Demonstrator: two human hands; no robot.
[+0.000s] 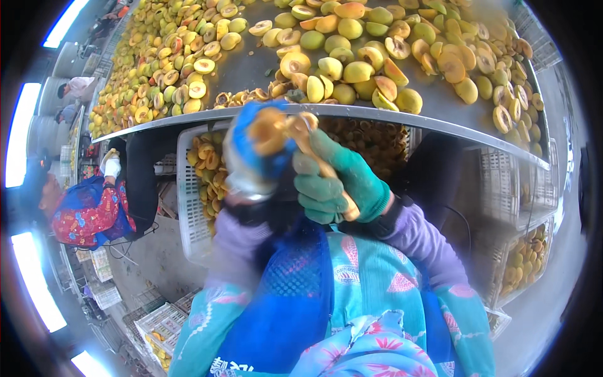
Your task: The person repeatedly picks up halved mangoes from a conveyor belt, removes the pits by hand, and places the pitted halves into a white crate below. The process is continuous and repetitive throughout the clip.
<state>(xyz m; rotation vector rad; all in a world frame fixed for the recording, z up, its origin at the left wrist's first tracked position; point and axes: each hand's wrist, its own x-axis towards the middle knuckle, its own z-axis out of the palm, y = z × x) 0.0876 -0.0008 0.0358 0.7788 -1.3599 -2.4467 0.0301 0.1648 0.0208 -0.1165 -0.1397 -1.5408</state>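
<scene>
My left hand [254,151], in a blurred blue and white glove, holds a yellow-orange fruit half [267,130] with its hollow side showing. My right hand [326,182], in a green glove, is closed around a wooden-handled tool [345,204], whose head touches or sits very close to that fruit half. Both hands are above my lap, just in front of the metal table edge [433,121]. Many halved yellow-green fruits [348,28] lie on the table beyond them, some with stones or hollows showing.
Below the table stands a white crate [191,213] holding fruit pieces; behind my hands are darker scraps [370,138]. Stacked crates [515,188] stand at the right, others [157,327] at lower left. A co-worker [91,210] in red patterned sleeves sits at the left.
</scene>
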